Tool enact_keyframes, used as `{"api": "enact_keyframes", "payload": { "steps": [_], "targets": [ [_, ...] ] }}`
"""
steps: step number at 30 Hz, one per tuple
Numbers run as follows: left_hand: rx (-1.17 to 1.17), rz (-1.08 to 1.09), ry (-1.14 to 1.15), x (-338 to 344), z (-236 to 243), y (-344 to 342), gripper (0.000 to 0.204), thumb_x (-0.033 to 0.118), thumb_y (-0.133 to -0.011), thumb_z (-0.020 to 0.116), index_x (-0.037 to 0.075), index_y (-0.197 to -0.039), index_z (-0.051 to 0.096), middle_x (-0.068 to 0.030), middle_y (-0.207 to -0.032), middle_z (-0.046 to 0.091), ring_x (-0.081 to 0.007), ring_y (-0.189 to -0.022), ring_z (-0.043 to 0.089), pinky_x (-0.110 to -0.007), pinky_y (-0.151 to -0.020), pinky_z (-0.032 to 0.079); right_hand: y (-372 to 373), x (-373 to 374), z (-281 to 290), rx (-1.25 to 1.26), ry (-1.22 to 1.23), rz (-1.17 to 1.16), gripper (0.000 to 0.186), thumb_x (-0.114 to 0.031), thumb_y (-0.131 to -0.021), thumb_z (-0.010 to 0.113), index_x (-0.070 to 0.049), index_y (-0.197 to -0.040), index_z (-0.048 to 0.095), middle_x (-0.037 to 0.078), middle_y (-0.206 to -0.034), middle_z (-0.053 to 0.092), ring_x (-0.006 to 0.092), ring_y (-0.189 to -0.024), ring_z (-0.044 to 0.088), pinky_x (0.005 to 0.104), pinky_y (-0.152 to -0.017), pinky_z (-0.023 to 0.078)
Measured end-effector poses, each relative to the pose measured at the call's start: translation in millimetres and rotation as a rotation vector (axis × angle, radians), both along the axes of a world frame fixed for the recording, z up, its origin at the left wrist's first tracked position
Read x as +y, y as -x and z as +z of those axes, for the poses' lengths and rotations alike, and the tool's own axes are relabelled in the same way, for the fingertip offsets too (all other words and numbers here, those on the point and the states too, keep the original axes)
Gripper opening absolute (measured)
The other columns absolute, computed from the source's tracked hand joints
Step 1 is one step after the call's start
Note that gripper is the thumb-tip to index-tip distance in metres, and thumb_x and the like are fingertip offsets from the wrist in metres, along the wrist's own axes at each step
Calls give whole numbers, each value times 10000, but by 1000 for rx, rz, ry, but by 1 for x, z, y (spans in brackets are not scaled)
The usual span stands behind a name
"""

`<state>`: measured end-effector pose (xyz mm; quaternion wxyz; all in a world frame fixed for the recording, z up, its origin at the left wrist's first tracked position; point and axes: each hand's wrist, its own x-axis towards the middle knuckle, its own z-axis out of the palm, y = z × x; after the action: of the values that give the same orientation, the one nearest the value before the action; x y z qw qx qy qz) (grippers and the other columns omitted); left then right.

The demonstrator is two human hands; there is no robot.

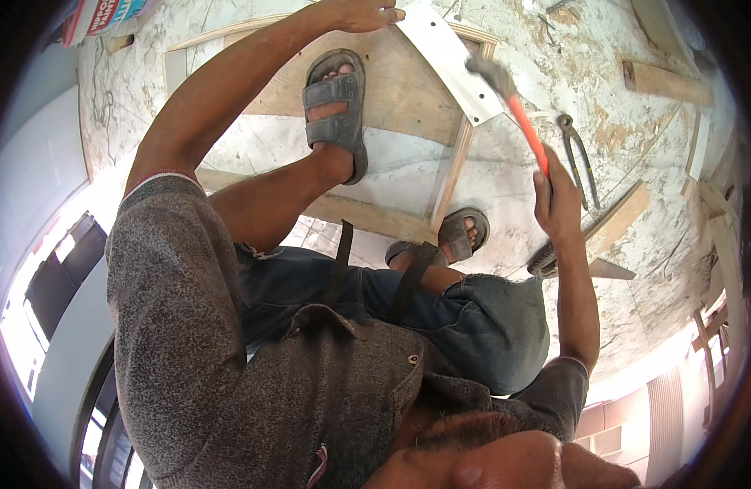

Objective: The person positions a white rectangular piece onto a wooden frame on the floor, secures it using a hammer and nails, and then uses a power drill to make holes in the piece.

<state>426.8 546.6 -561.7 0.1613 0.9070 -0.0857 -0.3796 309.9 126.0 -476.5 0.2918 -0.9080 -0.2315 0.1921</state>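
Note:
My right hand [560,198] is closed round the orange handle of a hammer [522,122]. The hammer's dark head, slightly blurred, hangs over the right edge of a white strip of board [450,61] marked with several small dark spots. At the top edge of the view, my left hand [361,15] has its fingers curled at the strip's upper left end, gripping it; part of that hand is cut off. Beneath the strip, a wooden frame [450,175] with a plywood panel [375,94] lies on the floor. My sandalled foot is planted on the panel.
Pincers [588,167] lie on the stained floor right of the hammer. Closer to my right forearm are a wood offcut [620,220] and a pointed grey blade [612,270]. Another wood block [667,81] lies far right. A printed bucket [102,18] stands far left.

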Motion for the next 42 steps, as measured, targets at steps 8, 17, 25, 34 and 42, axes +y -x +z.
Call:
{"api": "enact_keyframes", "payload": {
  "steps": [8,17,25,34,42],
  "targets": [
    [32,11,-48,10,13,7,618,534,-946,318,38,-1279,472,-263,-1289,514,-436,-1196,485,-500,-1016,370,32,-31,27,5,-89,48,407,-108,-889,548,-26,-1284,498,162,-788,581,327,-640,573,382,-571,467],
    [-6,-6,-119,22,13,9,630,544,-949,301,49,-1308,451,-262,-1281,521,-444,-1190,487,-500,-1011,378,37,-31,-1,28,-66,52,399,-138,-903,539,5,-1272,488,173,-784,585,332,-612,564,392,-532,464],
    [32,10,-55,-3,21,4,619,538,-950,302,55,-1307,449,-272,-1267,525,-450,-1187,486,-502,-1014,371,42,-43,2,19,122,87,404,-123,-909,548,-73,-1305,488,153,-826,602,338,-645,582,418,-568,475],
    [-21,8,-58,4,12,12,630,521,-954,298,38,-1338,426,-262,-1311,498,-446,-1223,456,-493,-1042,348,48,-27,30,-187,-285,194,454,-143,-885,581,3,-1299,465,148,-767,572,277,-610,550,375,-521,446],
    [-2,29,-132,14,23,16,604,518,-951,309,40,-1297,440,-256,-1272,530,-446,-1197,479,-544,-1019,345,33,35,-39,322,-269,-518,526,-264,-824,739,-20,-1226,502,51,-798,578,105,-669,501,263,-621,441]
  ]
}}
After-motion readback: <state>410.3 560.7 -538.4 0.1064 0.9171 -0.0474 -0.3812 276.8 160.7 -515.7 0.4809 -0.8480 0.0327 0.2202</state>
